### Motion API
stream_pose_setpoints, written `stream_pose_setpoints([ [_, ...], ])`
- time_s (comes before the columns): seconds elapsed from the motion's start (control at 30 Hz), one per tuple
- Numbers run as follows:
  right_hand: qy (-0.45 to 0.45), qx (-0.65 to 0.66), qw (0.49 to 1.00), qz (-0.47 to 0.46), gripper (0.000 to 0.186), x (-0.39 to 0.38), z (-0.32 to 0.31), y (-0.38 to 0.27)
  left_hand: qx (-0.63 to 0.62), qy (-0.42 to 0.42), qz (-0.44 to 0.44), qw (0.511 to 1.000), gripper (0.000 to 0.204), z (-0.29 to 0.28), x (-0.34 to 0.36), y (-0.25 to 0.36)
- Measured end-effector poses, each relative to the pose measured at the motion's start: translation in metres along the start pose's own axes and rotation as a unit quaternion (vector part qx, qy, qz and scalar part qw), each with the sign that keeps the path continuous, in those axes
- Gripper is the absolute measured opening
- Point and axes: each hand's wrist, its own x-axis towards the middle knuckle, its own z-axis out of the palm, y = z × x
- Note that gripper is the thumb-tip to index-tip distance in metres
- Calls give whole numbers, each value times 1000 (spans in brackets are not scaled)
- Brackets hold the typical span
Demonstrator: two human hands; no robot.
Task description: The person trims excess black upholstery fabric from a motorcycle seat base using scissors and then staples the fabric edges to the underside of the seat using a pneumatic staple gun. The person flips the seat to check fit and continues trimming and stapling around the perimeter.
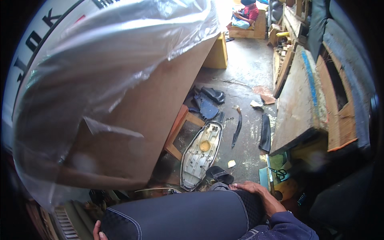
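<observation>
Across the lower middle lies a black motorcycle seat (180,216) with pale stitching and patterned end panels. My left hand (98,232) holds its left end; only a few fingertips show, curled round the edge. My right hand (256,189) grips the far edge at the right end, its thumb and palm partly hidden. Just beyond the seat, on the floor, are a dark sandal (220,175) and an upturned pale seat base (200,156) with a round yellowish patch.
A plastic-covered brown board (160,96) leans at left. Black scraps (212,96) and a dark strip (265,132) lie on the floor. Scissors (280,173) rest at right, below a thick wooden panel (298,100). Another person (246,15) sits far back.
</observation>
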Motion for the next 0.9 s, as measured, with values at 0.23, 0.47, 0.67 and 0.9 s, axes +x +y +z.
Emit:
stream_pose_setpoints([
  [0.23,128,35,991,2,80,-120,-31,-93,-112,57,51,991,56,-29,78,76],
  [0.47,226,32,973,19,71,-195,-33,-122,-243,50,12,969,55,-51,82,56],
  [0.67,291,74,953,-35,62,-219,-16,-134,-379,72,1,923,51,-69,87,44],
  [0.9,381,-5,908,-172,65,-253,28,-156,-517,101,-27,850,52,-132,57,11],
])
